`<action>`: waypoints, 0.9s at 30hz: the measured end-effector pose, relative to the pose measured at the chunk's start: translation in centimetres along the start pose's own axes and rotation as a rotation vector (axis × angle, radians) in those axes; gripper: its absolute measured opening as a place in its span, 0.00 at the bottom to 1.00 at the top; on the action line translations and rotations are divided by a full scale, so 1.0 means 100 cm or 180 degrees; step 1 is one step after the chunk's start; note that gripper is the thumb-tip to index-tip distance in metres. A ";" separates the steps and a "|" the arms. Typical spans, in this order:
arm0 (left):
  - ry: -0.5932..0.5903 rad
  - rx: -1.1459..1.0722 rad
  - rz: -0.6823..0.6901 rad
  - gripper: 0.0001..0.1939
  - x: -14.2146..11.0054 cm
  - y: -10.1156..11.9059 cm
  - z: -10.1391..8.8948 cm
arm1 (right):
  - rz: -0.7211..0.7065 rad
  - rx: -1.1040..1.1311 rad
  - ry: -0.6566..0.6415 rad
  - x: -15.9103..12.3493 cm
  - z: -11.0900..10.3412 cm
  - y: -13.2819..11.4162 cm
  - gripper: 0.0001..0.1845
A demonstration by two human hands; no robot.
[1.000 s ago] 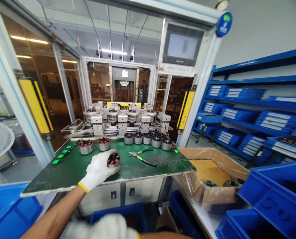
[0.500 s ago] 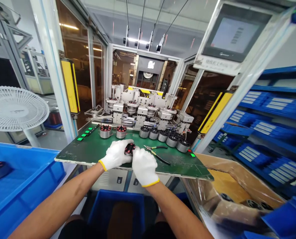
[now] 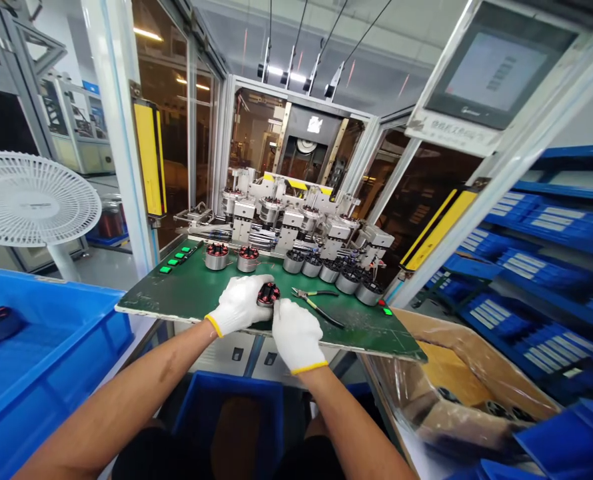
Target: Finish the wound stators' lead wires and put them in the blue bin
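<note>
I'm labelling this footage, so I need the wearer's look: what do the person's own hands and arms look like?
Left hand and right hand wear matching white gloves, fingers covered, each edged with yellow trim. No sleeves show on the forearms.

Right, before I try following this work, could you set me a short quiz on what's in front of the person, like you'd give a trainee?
1. Multiple choice: which tool lies on the green tabletop, beyond the right hand?
a) a hammer
b) a pair of pliers
c) a wrench

2. True or false: the left hand holds a round part with red on its top.

3. Fill in the number: right of the two red-topped cylinders, ___ dark-topped cylinders stand in a row.

Key: 1 b; 2 true; 3 five.
</note>
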State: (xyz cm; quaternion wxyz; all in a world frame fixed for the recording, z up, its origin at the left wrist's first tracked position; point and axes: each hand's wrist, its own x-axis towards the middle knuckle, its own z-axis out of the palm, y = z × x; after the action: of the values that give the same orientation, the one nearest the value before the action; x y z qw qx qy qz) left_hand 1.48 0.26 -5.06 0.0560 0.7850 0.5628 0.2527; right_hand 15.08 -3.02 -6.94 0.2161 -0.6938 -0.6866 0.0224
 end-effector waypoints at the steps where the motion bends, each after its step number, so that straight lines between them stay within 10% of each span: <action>1: -0.0044 -0.0016 -0.0011 0.32 0.000 0.000 0.000 | 0.0007 0.0648 -0.0335 0.003 -0.002 0.003 0.18; 7: -0.0106 -0.0090 0.0013 0.33 0.000 -0.002 -0.002 | 0.0003 0.1967 -0.1338 0.014 -0.013 0.013 0.24; 11: -0.0116 -0.0176 0.0161 0.33 0.000 -0.005 -0.003 | -0.0367 0.0862 -0.0682 0.014 -0.034 0.021 0.21; 17: -0.0231 -0.0108 0.0178 0.35 0.005 -0.011 0.003 | -0.2235 -0.1431 -0.0320 0.015 -0.063 0.012 0.13; 22: -0.0222 -0.0157 0.0168 0.35 0.005 -0.011 0.004 | -0.0860 0.0359 -0.0690 0.026 -0.041 0.006 0.19; 27: -0.0235 -0.0215 0.0067 0.36 0.004 -0.010 0.005 | -0.0675 0.0778 -0.0520 0.001 -0.019 0.018 0.32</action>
State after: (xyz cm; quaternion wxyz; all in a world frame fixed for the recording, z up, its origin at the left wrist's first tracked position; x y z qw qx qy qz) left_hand 0.91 1.07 -5.77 0.1006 0.7973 0.5433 0.2430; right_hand 17.38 -3.37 -5.81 0.2435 -0.5819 -0.7633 0.1391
